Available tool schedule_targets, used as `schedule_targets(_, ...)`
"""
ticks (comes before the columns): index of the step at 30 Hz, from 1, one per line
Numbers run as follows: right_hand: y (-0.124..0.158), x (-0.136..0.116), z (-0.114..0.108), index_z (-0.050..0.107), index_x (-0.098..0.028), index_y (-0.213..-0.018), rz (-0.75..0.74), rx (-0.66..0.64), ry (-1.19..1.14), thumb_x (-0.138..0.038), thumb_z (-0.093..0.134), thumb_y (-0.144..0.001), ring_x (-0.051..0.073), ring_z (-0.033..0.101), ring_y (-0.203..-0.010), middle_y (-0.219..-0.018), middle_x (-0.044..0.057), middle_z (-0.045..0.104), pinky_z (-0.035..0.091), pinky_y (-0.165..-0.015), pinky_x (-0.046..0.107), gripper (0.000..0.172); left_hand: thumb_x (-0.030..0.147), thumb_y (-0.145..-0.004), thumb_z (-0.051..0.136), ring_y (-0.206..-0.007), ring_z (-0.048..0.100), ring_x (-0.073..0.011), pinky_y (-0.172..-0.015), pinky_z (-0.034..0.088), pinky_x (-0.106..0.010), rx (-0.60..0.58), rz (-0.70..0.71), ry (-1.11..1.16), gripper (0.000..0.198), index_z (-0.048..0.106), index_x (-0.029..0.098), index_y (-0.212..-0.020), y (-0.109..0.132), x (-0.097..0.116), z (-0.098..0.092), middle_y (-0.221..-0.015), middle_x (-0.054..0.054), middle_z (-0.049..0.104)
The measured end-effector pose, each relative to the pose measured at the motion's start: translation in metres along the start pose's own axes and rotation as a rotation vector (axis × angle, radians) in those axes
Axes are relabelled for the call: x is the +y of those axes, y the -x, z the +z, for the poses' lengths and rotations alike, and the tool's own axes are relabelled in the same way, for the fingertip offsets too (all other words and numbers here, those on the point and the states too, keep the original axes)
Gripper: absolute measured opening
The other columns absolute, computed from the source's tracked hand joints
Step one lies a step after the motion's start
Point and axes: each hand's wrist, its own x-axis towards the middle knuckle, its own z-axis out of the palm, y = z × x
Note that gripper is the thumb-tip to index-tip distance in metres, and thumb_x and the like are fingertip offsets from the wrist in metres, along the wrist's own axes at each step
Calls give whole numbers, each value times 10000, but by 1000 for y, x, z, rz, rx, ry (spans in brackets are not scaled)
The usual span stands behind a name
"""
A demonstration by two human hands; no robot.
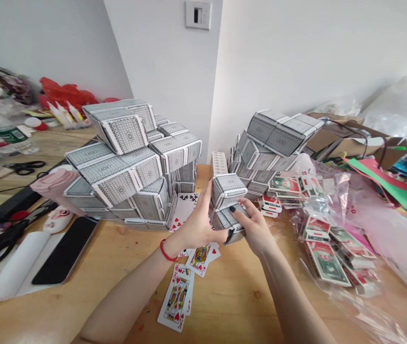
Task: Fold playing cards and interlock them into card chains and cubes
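Note:
Both hands are around a small stack of cubes folded from grey-backed playing cards (pixel 229 191). My left hand (pixel 200 222) lies along its left side, with the thumb at the lower front. From the right, my right hand (pixel 256 228) grips the lower cube, its fingers on the top and side. Just behind the held cubes stands a pale piece with rows of card edges (pixel 219 163). Loose face cards, including a king of hearts (pixel 176 297) and a jack of hearts (pixel 199 259), lie on the wood in front of my left wrist.
A large pile of joined card cubes (pixel 128 167) stands left, another (pixel 278 136) right. Card packs (pixel 327 260) lie on clear plastic at right. At left are a black phone (pixel 65 251), black-handled scissors (pixel 1 243) and a pink cloth-like item (pixel 55 186). A wall rises behind.

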Motion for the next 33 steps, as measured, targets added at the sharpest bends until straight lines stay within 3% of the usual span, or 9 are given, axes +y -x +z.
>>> schedule_targets(6, 1, -1, 0, 532, -231, -986, 19, -56, 24, -383, 683, -668, 170, 598, -749, -925, 20, 654, 460, -671, 275, 383, 174, -578, 695, -1360, 89, -299, -1114, 98, -478, -6, 34, -16, 1127, -60, 264, -1409, -1, 4, -3, -1493, -78, 56)
schedule_targets(14, 1, 2, 3, 532, -250, -1036, -2, -110, 13, -346, 650, -719, 172, 595, -836, -970, 9, 641, 447, -805, 314, 352, 184, -584, 683, -1357, 77, -316, -1116, 105, -460, -27, 34, -83, 1109, -52, 242, -1413, -2, 6, -6, -1490, -75, 71)
schedule_targets(19, 0, 4, 3, 543, -253, -1011, 7, -94, -1, -350, 652, -708, 185, 605, -850, -989, 7, 652, 455, -776, 309, 336, 186, -584, 695, -1357, 76, -314, -1114, 133, -444, -38, 23, -71, 1106, -31, 254, -1416, -2, 7, -7, -1492, -69, 69)
schedule_targets(26, -2, -8, -6, 606, -224, -981, 181, -113, -175, -316, 663, -675, 180, 629, -762, -880, 19, 689, 470, -679, 278, 325, 407, -661, 692, -1302, 268, -294, -1055, 269, -439, 30, -75, 0, 1022, 22, 236, -1413, -2, -3, -8, -1447, -131, 203)
schedule_targets(28, -2, -13, -9, 622, -211, -974, 235, -115, -223, -278, 657, -668, 172, 630, -750, -883, 23, 692, 471, -684, 272, 315, 446, -644, 696, -1282, 296, -293, -1037, 290, -447, 95, -50, -38, 1004, 76, 230, -1403, -2, -2, -9, -1417, -145, 251)
schedule_targets(30, -3, -16, -11, 632, -201, -965, 269, -123, -249, -239, 649, -660, 162, 627, -722, -884, 22, 694, 470, -676, 265, 308, 468, -605, 717, -1264, 306, -297, -1030, 290, -457, 191, 10, -150, 934, 227, 220, -1360, -2, 2, -10, -1370, -145, 305)
schedule_targets(33, -3, -16, -12, 647, -191, -905, 274, -114, -275, -205, 627, -663, 153, 619, -696, -863, 12, 698, 464, -644, 248, 243, 423, -676, 674, -1154, 416, -257, -1003, 322, -438, 238, 174, -302, 509, 512, 202, -1105, -1, 9, -9, -1180, -106, 476)
